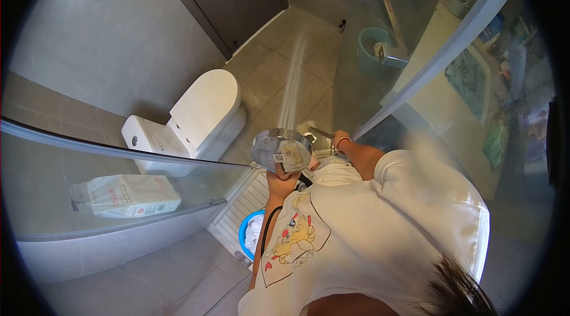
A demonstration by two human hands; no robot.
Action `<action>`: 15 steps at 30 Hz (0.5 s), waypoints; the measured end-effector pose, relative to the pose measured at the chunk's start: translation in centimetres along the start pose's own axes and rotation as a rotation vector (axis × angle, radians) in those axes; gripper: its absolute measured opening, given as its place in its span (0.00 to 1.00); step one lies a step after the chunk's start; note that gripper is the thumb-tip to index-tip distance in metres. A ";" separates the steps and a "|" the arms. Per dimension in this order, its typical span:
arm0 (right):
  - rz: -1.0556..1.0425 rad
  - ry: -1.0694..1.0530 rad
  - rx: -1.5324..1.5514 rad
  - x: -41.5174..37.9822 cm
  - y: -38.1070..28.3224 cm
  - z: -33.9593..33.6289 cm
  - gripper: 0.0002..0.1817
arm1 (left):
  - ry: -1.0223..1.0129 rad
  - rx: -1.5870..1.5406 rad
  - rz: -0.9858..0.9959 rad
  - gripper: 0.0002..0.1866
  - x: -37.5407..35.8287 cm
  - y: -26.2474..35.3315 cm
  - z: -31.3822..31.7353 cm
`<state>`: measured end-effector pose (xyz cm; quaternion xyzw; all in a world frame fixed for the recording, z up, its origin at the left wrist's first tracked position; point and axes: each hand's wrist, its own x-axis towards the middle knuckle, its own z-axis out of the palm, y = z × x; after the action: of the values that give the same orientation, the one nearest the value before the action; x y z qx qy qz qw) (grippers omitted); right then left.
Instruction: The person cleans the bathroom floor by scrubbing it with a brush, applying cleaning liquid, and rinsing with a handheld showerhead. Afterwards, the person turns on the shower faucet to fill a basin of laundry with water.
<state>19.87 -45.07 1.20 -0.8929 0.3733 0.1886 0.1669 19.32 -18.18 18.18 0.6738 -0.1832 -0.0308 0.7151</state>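
Observation:
My left hand (282, 182) is wrapped around the lower part of a round chrome shower head (267, 151), held in front of my body. White streams of water (292, 81) shoot forward from it over the tiled floor. My right hand (341, 140), with a reddish band at the wrist, is closed around the end of a flat metal bar (320, 132) beside the glass door's edge. A small pale patch on the floor lies just past the bar. My fingers are partly hidden on both hands.
A white toilet (205, 108) with its lid down stands ahead left. Glass panels flank me, with a metal door handle (393, 54) on the right one. A teal bucket (371, 43) stands behind that glass. A blue basin (243, 230) with white cloth sits at lower left, near a white package (127, 195).

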 end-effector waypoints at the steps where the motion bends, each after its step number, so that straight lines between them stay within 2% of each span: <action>1: 0.030 -0.008 0.028 -0.4 -0.3 -0.3 0.16 | -0.002 -0.007 -0.005 0.10 0.0 0.0 0.0; 2: 0.060 -0.015 0.056 -0.8 -0.5 -0.7 0.16 | -0.003 -0.015 -0.009 0.10 0.0 0.1 0.0; 5: -0.074 -0.130 -0.288 -0.3 -0.5 -0.8 0.15 | -0.005 -0.019 -0.015 0.10 0.0 0.1 0.0; 8: -0.060 -0.165 -0.263 -0.8 -1.0 -1.5 0.15 | -0.005 -0.015 -0.013 0.10 0.2 0.1 0.1; 11: 0.047 -0.145 -0.096 -1.5 -1.4 -2.3 0.15 | -0.012 -0.006 -0.030 0.10 0.2 0.0 0.0; 14: -0.056 -0.159 -0.307 0.0 -0.5 -0.6 0.16 | -0.004 0.056 0.027 0.12 0.3 0.7 0.0; 15: -0.021 -0.148 -0.237 -0.1 -0.6 -0.7 0.16 | 0.001 0.085 0.060 0.13 0.3 1.2 0.1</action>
<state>20.34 -44.91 1.94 -0.8939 0.3255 0.2949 0.0895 19.36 -18.21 19.46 0.6978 -0.2041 -0.0012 0.6866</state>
